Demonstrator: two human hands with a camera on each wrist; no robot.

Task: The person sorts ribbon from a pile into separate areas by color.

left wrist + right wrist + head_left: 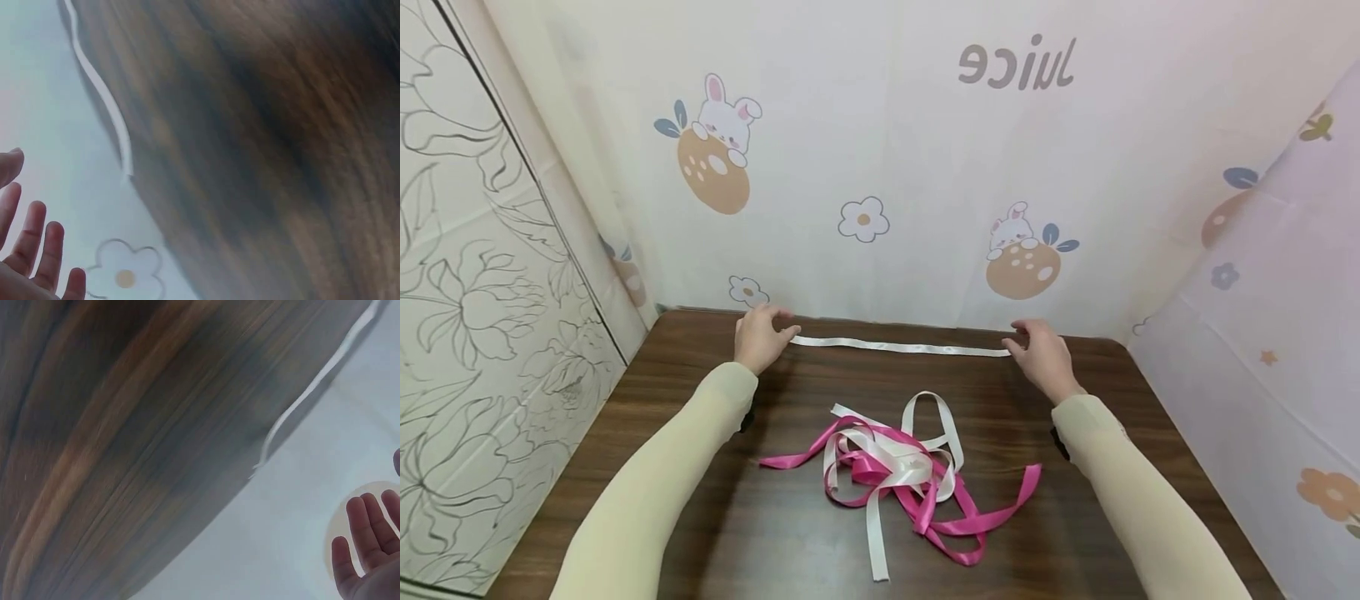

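Note:
A white satin ribbon strip lies stretched across the table near its back edge. My left hand is at the strip's left end, thumb and fingers apart. At the right end, my right hand has its thumb and fingers parted in the same way. In the left wrist view, the end of the ribbon lies free of the left hand. Likewise, the right wrist view has the loose ribbon end away from the right hand.
A tangled heap of pink ribbon and white ribbon sits on the brown wooden table, between the forearms. Behind the table hangs a printed curtain. A flower-patterned panel stands at the left.

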